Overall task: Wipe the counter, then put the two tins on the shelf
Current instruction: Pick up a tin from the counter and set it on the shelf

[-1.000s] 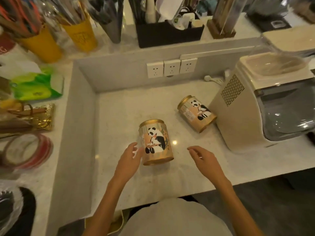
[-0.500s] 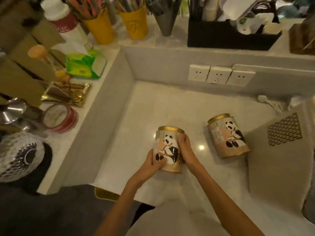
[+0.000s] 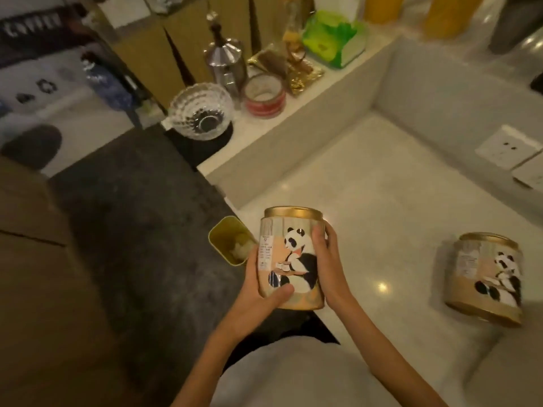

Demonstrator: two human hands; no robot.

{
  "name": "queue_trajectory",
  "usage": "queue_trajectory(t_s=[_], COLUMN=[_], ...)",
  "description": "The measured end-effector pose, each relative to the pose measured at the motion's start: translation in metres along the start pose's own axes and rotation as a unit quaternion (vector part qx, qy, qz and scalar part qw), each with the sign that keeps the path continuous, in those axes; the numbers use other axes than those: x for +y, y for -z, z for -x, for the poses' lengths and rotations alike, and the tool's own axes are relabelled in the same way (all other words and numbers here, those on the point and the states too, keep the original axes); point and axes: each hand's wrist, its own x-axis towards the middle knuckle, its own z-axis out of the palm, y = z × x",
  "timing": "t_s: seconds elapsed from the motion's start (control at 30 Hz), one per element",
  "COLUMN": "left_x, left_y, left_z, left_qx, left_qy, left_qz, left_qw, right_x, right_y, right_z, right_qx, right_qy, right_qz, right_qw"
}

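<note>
First tin [image 3: 289, 259] now lifted off desk [image 3: 382, 201].
Left hand [image 3: 255, 292] and right hand [image 3: 326, 265] clamp it; second tin [image 3: 486, 277] remains.

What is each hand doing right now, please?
Left hand: closed on the tin.
Right hand: closed on the same tin.

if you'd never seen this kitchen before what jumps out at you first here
First, the panda tin front and centre, gripped upright between the left hand and right hand at the counter's near edge. Next, its twin, the second panda tin, stands alone on the pale counter to the right. On the raised ledge behind, a glittering glass bowl and a bright green packet catch the eye.
</note>
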Motion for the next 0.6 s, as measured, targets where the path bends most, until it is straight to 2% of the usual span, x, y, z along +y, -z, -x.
queue_trajectory(t_s=[0.07,0.2,0.3,0.43,0.6], left_x=[-0.013,-0.044,-0.066,-0.082,-0.075], left_y=[0.027,0.087,0.136,0.206,0.297], left_z=[0.034,0.105,0.162,0.239,0.330], left_qx=[0.008,0.129,0.218,0.362,0.503], left_qy=[-0.005,-0.002,-0.010,-0.048,-0.114], left_qz=[0.040,0.111,0.171,0.225,0.246], left_qw=[0.999,0.985,0.961,0.903,0.821], right_x=[0.011,0.039,0.062,0.096,0.112], right_y=[-0.037,-0.127,-0.209,-0.330,-0.486], right_z=[0.012,0.035,0.056,0.091,0.143], right_qx=[-0.051,-0.173,-0.277,-0.415,-0.585], right_qy=[-0.010,-0.022,-0.048,-0.058,-0.073], right_qz=[0.048,0.128,0.159,0.210,0.233], right_qw=[0.998,0.976,0.946,0.883,0.773])
